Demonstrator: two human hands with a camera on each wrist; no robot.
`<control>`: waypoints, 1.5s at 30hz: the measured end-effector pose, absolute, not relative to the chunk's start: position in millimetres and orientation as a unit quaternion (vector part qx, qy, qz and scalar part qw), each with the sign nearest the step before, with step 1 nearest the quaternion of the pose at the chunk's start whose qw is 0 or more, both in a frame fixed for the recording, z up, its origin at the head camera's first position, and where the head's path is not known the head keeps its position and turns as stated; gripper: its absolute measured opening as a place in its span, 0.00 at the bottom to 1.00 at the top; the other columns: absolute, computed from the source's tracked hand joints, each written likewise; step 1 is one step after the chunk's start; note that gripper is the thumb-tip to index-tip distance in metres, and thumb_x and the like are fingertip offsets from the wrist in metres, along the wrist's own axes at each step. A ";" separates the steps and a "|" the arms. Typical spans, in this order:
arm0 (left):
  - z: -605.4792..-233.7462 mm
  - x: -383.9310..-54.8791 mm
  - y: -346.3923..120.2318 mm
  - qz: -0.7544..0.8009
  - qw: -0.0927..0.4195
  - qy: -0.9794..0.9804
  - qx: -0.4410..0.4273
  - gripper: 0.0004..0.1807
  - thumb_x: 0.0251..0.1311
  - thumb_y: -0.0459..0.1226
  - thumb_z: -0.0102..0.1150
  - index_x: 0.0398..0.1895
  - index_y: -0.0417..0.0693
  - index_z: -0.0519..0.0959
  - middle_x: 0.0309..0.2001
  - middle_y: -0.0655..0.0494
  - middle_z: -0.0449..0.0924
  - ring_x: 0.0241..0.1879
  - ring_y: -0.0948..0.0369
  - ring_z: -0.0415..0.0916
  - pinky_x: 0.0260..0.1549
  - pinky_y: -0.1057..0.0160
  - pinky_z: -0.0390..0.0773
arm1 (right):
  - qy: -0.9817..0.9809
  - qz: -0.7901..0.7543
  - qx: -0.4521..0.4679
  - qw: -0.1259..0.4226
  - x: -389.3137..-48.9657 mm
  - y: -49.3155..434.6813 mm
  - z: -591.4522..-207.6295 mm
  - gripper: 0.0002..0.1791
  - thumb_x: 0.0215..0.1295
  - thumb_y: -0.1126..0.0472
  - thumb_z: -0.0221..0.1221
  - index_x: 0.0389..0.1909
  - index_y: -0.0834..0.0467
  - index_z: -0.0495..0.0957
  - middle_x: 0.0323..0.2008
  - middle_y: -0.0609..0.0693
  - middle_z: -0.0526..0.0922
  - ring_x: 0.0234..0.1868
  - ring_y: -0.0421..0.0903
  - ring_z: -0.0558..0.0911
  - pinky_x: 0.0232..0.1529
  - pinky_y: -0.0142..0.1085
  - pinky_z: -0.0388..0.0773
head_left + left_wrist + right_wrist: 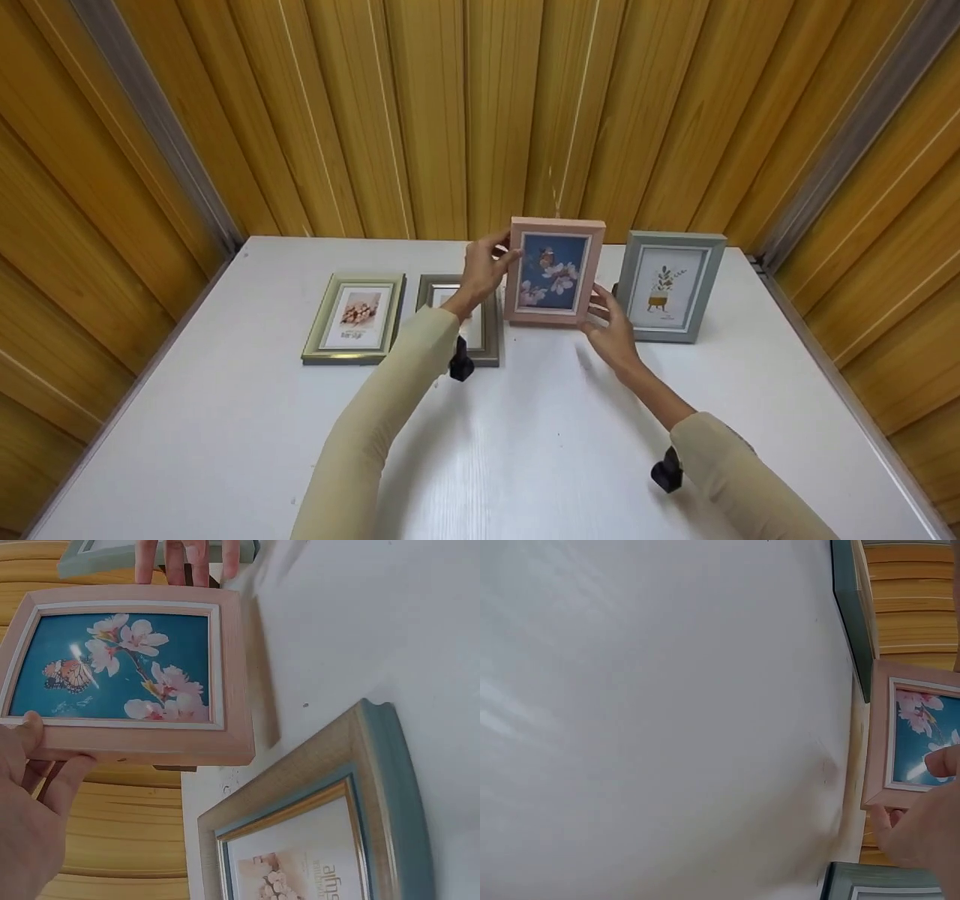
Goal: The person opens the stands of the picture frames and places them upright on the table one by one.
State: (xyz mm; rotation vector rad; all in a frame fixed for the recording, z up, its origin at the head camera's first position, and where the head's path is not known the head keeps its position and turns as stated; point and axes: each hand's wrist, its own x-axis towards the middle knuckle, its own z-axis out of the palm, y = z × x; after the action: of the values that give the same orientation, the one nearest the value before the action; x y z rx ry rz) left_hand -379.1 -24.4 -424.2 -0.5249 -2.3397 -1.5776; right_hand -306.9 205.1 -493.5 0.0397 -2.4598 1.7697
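A pink picture frame (555, 319) with a butterfly and blossom picture stands upright, tilted slightly back. My left hand (484, 270) grips its left side, thumb on the front border and fingers behind, as the left wrist view shows. At its lower right side, my right hand (615, 334) holds the edge; in the right wrist view the thumb (941, 762) lies over the front and the other fingers curl at the border. Right of it stands a grey-green picture frame (628, 292) with a potted-plant picture. A grey-brown picture frame (489, 349) is partly hidden behind my left forearm.
A light green picture frame (322, 319) with a flower picture stands farthest left. All rest on a white table (510, 465). Yellow wood-look panels (427, 120) rise behind and at both sides. Black straps hang from both sleeves.
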 end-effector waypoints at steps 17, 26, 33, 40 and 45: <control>-424.7 -380.2 -10.1 -0.519 0.125 -0.828 -0.169 0.23 0.69 0.34 0.61 0.66 0.39 0.77 0.47 0.41 0.85 0.47 0.51 0.82 0.47 0.61 0.82 | -0.817 0.573 -0.002 0.071 -299.8 212.3 -491.6 0.38 0.69 0.71 0.54 0.78 0.62 0.54 0.68 0.65 0.67 0.70 0.62 0.71 0.72 0.52 0.69; -426.2 -376.5 -14.4 -0.516 0.130 -0.830 -0.167 0.22 0.68 0.33 0.61 0.64 0.36 0.78 0.46 0.40 0.87 0.46 0.50 0.84 0.51 0.56 0.82 | -0.822 0.564 0.005 0.080 -298.0 209.6 -492.4 0.35 0.69 0.72 0.55 0.76 0.64 0.58 0.67 0.67 0.70 0.68 0.64 0.73 0.71 0.53 0.70; -427.0 -374.8 -21.1 -0.501 0.092 -0.844 -0.169 0.25 0.71 0.36 0.58 0.68 0.36 0.73 0.52 0.41 0.86 0.53 0.50 0.83 0.57 0.54 0.81 | -0.830 0.546 0.017 0.111 -295.5 208.3 -490.8 0.33 0.68 0.74 0.54 0.74 0.67 0.60 0.64 0.67 0.73 0.65 0.63 0.76 0.67 0.53 0.74; -430.0 -371.5 -37.3 -0.497 0.059 -0.847 -0.178 0.24 0.71 0.30 0.50 0.69 0.32 0.70 0.57 0.37 0.83 0.59 0.45 0.80 0.61 0.50 0.78 | -0.844 0.516 0.019 0.143 -291.3 205.2 -489.7 0.27 0.68 0.75 0.53 0.68 0.68 0.68 0.57 0.68 0.78 0.58 0.63 0.80 0.61 0.51 0.78; -428.0 -363.2 -61.5 -0.495 0.045 -0.853 -0.161 0.22 0.70 0.26 0.47 0.66 0.32 0.73 0.56 0.36 0.83 0.58 0.45 0.80 0.57 0.50 0.80 | -0.845 0.514 0.027 0.147 -288.7 198.4 -486.0 0.21 0.67 0.76 0.53 0.60 0.69 0.76 0.51 0.68 0.82 0.51 0.62 0.84 0.45 0.28 0.80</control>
State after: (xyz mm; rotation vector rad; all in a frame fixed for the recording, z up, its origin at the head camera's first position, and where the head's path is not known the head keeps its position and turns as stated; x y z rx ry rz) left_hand -363.2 -61.5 -428.0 -0.4923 -2.6043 -1.5107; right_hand -288.7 198.4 -486.0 0.0768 -2.4312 1.4786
